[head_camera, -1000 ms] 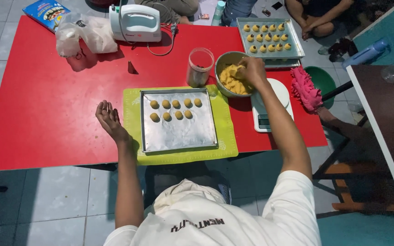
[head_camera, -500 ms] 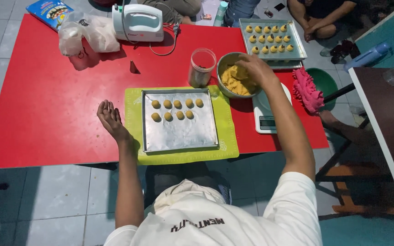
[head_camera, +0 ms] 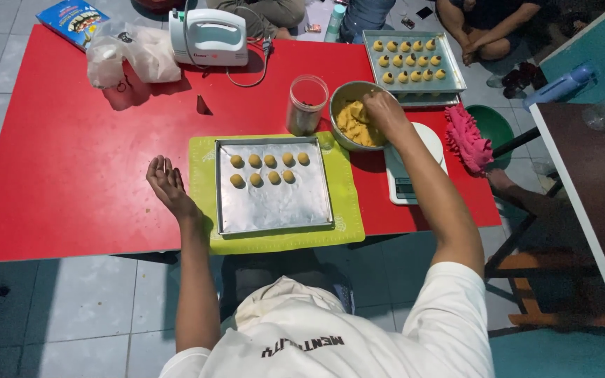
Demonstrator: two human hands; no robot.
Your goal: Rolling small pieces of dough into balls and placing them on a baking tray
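Upper left of the frame: one blue printed packet [head_camera: 73, 19] on the corner of the red table [head_camera: 57, 161], then one bundle of clear plastic bags [head_camera: 129, 59], then one white hand mixer [head_camera: 208, 36] with its cord looped beside it.

Left of centre: your left hand [head_camera: 168, 183] hovers palm up at the left edge of the green mat [head_camera: 348, 210], fingers loosely spread and holding nothing.

Centre: one square metal baking tray [head_camera: 274, 206] sits on the mat. It carries nine dough balls [head_camera: 255, 161], five in the upper row and four in the row below; the lower half is bare.

Centre, above the tray: one clear jar [head_camera: 306, 105] stands upright, just beside one metal bowl [head_camera: 342, 98] of yellow dough [head_camera: 353, 126].

Right of centre: your right hand [head_camera: 384, 110] is down in the bowl, fingers curled into the dough; how much they have pinched off, you cannot tell. The bowl rests partly on one white kitchen scale [head_camera: 406, 182].

Step in hand, as judged: taking a fresh portion of dough. The next move likely calls for lifting a portion matching the shaped balls, rolling it between both palms, and setting it at the open end of the second row.

Upper right: one second tray [head_camera: 451, 82], thirteen topped dough pieces [head_camera: 409, 61] counted. Right of it, one pink fluffy cloth [head_camera: 468, 137] and one green basin [head_camera: 493, 126] below the table edge.
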